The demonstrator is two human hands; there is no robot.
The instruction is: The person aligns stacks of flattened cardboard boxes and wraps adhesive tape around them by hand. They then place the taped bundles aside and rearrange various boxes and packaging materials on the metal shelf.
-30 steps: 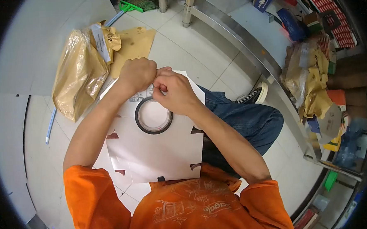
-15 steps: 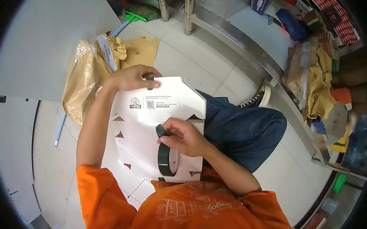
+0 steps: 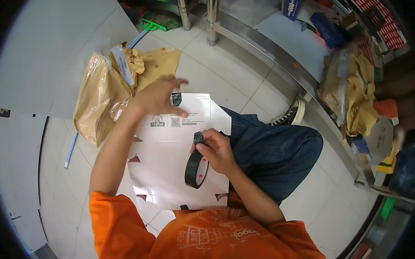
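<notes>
Tiled flr (image 3: pixel 232 69), “PAMAN” ctn (image 3: pixel 171 159), L hand (image 3: pixel 155 98) w/ fingers apart, R hand (image 3: pixel 220 153) fingers tight on tape (image 3: pixel 191 171)

Showed cardboard sheet (image 3: pixel 165 167) before torso (image 3: pixel 218 246), tape roll (image 3: pixel 192 170) in right hand (image 3: pixel 218 152) over the sheet's right half; had parcel (image 3: pixel 93 102) on floor (image 3: pixel 214 70) at left, broom (image 3: pixel 164 20) beyond it, shelving (image 3: pixel 264 44) at right.

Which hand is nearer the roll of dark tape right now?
Right. The right hand holds the tape roll at its upper end; the left hand is apart from it, near the white cardboard's far edge.
</notes>
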